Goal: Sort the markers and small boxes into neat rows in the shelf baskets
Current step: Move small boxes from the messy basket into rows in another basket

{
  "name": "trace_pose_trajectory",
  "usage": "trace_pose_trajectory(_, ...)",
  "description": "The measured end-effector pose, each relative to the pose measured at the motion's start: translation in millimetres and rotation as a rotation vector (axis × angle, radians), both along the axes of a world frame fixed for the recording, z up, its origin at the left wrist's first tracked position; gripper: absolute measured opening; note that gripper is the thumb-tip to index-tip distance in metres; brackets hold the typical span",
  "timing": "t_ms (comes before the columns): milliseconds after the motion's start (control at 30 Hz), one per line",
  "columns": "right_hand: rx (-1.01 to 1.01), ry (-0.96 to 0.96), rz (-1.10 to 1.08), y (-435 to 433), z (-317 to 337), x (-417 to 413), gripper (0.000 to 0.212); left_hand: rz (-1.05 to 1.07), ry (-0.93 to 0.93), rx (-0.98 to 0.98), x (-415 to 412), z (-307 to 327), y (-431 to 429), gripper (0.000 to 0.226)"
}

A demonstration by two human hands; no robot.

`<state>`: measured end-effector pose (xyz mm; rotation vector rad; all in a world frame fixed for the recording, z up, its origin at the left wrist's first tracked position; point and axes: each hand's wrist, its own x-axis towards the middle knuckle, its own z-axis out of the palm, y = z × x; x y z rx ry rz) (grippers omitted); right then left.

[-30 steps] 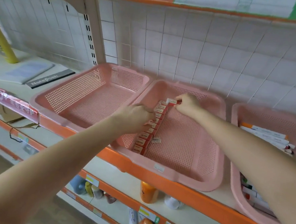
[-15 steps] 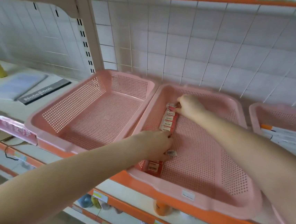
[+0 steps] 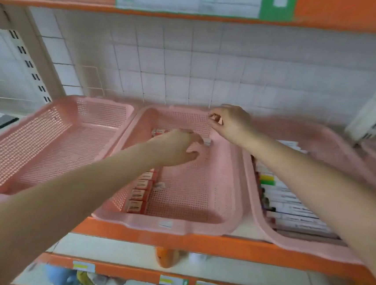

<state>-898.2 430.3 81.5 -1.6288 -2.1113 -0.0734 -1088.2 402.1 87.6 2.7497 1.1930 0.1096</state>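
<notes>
**Reaching Into the Middle Basket**

The left hand (image 3: pixel 177 148) is held low inside the middle basket (image 3: pixel 197 229), fingers loose and spread, so its grip is open. Its fingertips are right by the back boxes (image 3: pixel 159 131), which lie along the far wall. A row of small boxes (image 3: pixel 142 189) is lined up along the basket's left wall, partly hidden by the arm. The right hand (image 3: pixel 230 123) is held above the far rim with fingers curled. Whether anything is held in that grip cannot be told, because it is blurry. Markers (image 3: pixel 290 212) are laid side by side in the right basket (image 3: pixel 305 249) on the shelf (image 3: pixel 195 243).
</notes>
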Motion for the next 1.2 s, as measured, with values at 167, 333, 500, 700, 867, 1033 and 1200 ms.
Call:
trace_pose_trajectory(167,0.081,0.014,-0.217,-76,11,116,0.020,-0.102,-0.308,0.034,105,17,-25,0.039)
trace_pose_trajectory(333,0.100,0.019,-0.458,-166,13,220,0.018,-0.277,-0.391,0.000,211,16,-68,0.036)
trace_pose_trajectory(500,0.045,0.097,-0.699,-244,19,291,0.019,-0.456,-0.383,-0.042,297,12,-103,0.037)
trace_pose_trajectory(700,-0.031,0.154,-0.915,-338,17,341,0.020,-0.598,-0.335,-0.099,383,9,-140,0.037)
trace_pose_trajectory(867,-0.168,0.147,-1.010,-373,6,363,0.022,-0.670,-0.236,-0.091,438,2,-165,0.036)
trace_pose_trajectory(1033,-0.552,0.077,-0.900,-365,19,370,0.031,-0.710,-0.187,-0.213,462,-15,-166,0.023)
trace_pose_trajectory(1200,-0.753,-0.036,-0.872,-349,16,373,0.035,-0.717,-0.181,-0.286,465,-18,-162,0.022)
